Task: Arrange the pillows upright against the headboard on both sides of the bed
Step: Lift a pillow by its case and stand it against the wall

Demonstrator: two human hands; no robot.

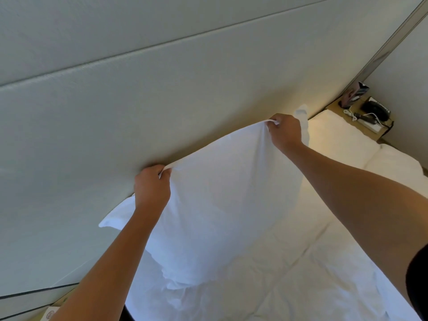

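Against the headboard (162,100), head view: the pillow (215,193) stands upright on the bed (301,274). The left hand (151,187) and the right hand (286,133) each pinch a top corner of its case. Judged soft, light and limp; corner holds let the filling sag, so support lower if it slumps. Its lower edge merges with the sheet. A second pillow (342,137) lies at the far side, its posture unclear.

Head camera looks down, close, at the headboard (162,100).
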